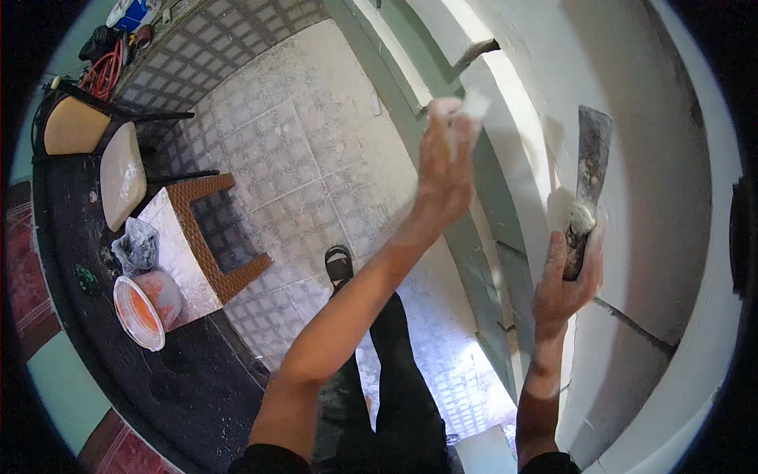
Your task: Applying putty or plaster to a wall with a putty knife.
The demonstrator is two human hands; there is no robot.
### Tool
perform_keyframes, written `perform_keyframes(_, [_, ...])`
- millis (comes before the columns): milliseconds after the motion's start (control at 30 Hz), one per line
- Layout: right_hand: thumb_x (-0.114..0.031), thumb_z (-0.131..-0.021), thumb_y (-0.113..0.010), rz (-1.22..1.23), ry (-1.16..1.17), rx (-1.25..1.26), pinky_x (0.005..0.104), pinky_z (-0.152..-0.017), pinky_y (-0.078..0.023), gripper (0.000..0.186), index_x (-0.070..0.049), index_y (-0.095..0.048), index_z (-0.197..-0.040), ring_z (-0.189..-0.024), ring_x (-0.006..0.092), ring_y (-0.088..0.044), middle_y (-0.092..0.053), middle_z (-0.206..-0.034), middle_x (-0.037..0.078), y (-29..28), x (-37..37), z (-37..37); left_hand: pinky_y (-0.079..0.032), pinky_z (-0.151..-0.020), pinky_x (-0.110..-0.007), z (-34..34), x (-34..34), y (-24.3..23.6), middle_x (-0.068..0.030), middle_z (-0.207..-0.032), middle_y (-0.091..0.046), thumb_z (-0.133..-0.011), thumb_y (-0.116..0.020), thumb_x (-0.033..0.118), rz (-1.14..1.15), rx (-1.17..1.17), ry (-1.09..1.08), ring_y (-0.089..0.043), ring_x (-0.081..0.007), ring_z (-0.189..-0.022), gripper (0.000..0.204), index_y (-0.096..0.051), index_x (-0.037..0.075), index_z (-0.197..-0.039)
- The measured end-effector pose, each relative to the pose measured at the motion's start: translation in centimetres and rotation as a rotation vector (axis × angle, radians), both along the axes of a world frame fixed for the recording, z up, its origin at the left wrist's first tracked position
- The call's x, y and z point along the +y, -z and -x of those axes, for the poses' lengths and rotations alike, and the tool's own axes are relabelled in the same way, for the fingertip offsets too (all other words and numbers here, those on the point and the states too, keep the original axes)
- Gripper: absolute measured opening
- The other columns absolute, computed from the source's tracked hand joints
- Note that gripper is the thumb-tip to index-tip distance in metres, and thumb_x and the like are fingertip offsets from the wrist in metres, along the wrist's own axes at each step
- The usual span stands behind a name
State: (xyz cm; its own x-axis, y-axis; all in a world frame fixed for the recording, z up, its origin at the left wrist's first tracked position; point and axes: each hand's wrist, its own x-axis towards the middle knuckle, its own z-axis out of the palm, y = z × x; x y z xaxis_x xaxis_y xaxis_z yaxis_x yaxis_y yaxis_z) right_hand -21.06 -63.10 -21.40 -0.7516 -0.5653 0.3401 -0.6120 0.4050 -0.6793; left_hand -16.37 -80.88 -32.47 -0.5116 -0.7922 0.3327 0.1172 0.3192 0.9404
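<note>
Where the table (180,245) is taken as landmark, both hands are found to its right, between it and the white wall (647,197) or over that wall's ledges. The scraper (594,150), well to the table's right, is gripped by its handle in the right hand (562,300), between thumb and fingers; the blade is pointed away from the palm, presumably so that its edge is kept clear of the skin. Whether the wall is touched by the blade cannot be told. Nearer the table, the left hand (446,170) is raised with its fingers curled about a white lump (477,107), whose nature is lost to blur; only the fingertips seem to be used, as would suit something small. On the table, the bucket (163,294) is stood mouth up beside a bag (136,246), perhaps to be kept off the dusty floor (292,166). Beyond the table, a chair (124,178) is placed
</note>
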Motion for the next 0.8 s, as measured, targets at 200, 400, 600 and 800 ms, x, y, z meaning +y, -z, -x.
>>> perform_keyframes(200, [-0.007,-0.095,-0.059,-0.042,-0.122,0.155,0.0385,-0.083,-0.053,0.045,0.007,-0.048,-0.136,-0.101,0.0277,-0.066,-0.064,-0.117,0.027,2.0,0.6,1.4,-0.042,-0.086,-0.046,5.7,-0.8,-0.9,-0.0200,-0.102,-0.050,-0.103,-0.042,0.020,-0.073,-0.049,-0.241,-0.053,-0.0340,-0.093,0.023,-0.045,-0.002,-0.108])
perform_keyframes(400, [-0.008,-0.093,-0.062,-0.025,0.015,0.056,0.0373,-0.086,-0.051,0.045,0.009,-0.050,-0.133,-0.101,0.0277,-0.065,-0.063,-0.117,0.026,1.3,0.6,0.8,-0.043,-0.083,-0.047,7.2,-1.6,-3.1,-0.0228,-0.101,-0.049,-0.102,-0.045,0.015,-0.002,0.007,-0.402,-0.054,-0.0363,-0.093,0.019,-0.047,-0.003,-0.103])
perform_keyframes(600, [-0.008,-0.093,-0.061,0.008,-0.021,0.017,0.0360,-0.084,-0.051,0.043,0.011,-0.051,-0.130,-0.099,0.0266,-0.065,-0.064,-0.113,0.025,1.6,0.4,0.6,-0.049,-0.062,-0.050,4.2,-2.1,0.8,-0.0230,-0.091,-0.059,-0.099,-0.048,0.012,0.419,-0.098,-0.216,-0.062,-0.0393,-0.073,0.019,-0.050,-0.003,-0.111])
perform_keyframes(800, [-0.013,-0.092,-0.062,-0.007,-0.003,-0.004,0.0353,-0.081,-0.051,0.046,0.009,-0.051,-0.131,-0.095,0.0248,-0.065,-0.065,-0.110,0.025,1.3,0.4,0.7,-0.050,-0.054,-0.045,4.1,-3.0,-1.3,-0.0190,-0.077,-0.064,-0.099,-0.050,0.016,0.561,-0.145,-0.156,-0.065,-0.0345,-0.067,0.017,-0.054,0.005,-0.112])
